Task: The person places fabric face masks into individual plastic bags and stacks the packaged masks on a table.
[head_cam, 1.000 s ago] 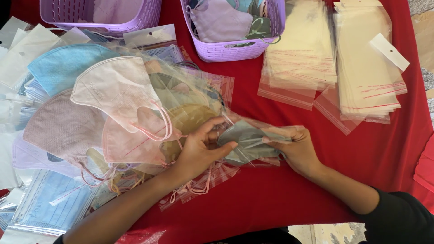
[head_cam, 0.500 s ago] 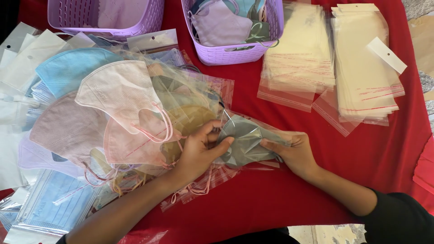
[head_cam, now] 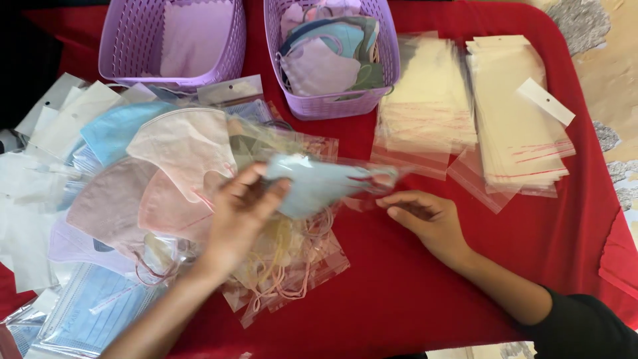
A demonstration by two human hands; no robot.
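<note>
The left hand's [head_cam: 242, 213] grip pinches a pale blue mask in a clear bag [head_cam: 319, 186], lifted above the heap of bagged masks [head_cam: 166, 199]. The right hand [head_cam: 425, 216] rests open on the red counter [head_cam: 399, 286], holding nothing. Farther off stand two purple baskets [head_cam: 332, 100].

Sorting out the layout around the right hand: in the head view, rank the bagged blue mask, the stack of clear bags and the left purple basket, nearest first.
From the right hand:
1. Bagged blue mask, just to its left, in the left hand.
2. Stack of clear bags, above it.
3. Left purple basket, far upper left.
</note>
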